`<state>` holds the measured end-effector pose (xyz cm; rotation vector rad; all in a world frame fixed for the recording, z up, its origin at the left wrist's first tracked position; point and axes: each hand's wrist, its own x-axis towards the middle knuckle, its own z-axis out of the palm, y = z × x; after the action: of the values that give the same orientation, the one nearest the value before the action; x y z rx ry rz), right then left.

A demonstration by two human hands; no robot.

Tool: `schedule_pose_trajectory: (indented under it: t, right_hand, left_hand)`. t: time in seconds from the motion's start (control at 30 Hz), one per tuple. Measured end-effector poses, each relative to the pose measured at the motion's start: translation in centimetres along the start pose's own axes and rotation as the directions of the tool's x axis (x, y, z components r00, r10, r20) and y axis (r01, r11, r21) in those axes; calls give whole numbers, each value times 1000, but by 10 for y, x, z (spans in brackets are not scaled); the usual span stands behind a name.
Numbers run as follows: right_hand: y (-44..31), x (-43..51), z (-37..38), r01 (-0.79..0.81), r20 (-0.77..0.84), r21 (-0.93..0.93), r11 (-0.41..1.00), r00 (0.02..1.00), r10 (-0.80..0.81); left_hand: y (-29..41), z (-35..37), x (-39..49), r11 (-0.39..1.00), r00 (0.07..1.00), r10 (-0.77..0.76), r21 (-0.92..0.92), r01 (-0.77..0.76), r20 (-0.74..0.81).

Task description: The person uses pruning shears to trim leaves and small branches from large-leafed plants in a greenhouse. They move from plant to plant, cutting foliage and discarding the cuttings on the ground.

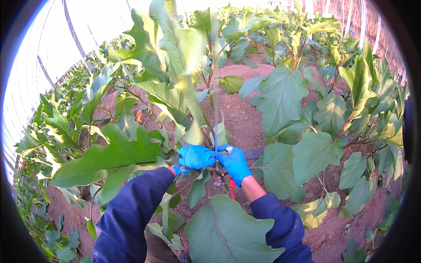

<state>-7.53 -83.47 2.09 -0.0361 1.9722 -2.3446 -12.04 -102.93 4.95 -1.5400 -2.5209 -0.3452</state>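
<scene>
My left hand (196, 157), in a blue glove, is closed at the stem of an eggplant plant; what lies inside its fingers is hidden. My right hand (234, 161), gloved too, meets it fingertip to fingertip at a pale vertical string (216, 82) that runs up through the view. A small light-coloured cap or rod end (229, 150) sticks up from the right hand, and a red handle (233, 189) shows below it; whether they are one tool I cannot tell. A purple flower (217, 181) hangs just under the hands.
Large eggplant leaves (230, 230) spread below the hands, with a lobed leaf (111, 161) over my left forearm. More plants stand on both sides and ahead in reddish soil (243, 111). Bright plastic sheeting with hoops (74, 33) is at the upper left.
</scene>
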Motion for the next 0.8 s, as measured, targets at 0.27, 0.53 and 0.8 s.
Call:
schedule_pose_trajectory:
  t: [0.27, 0.53, 0.8]
  right_hand:
    - [8, 11, -8, 4, -25, 28, 1000, 1000, -4]
    - [13, 15, -11, 94, -58, -47, 994, 994, -97]
    - [10, 9, -8, 51, -61, -26, 998, 997, -53]
  left_hand:
    - [-34, 21, -11, 962, 975, -122, -263, 70, -188]
    - [-23, -26, 12, 318, 749, -506, -715, 623, 428]
    - [2, -30, 33, -74, 613, -454, -713, 697, 647]
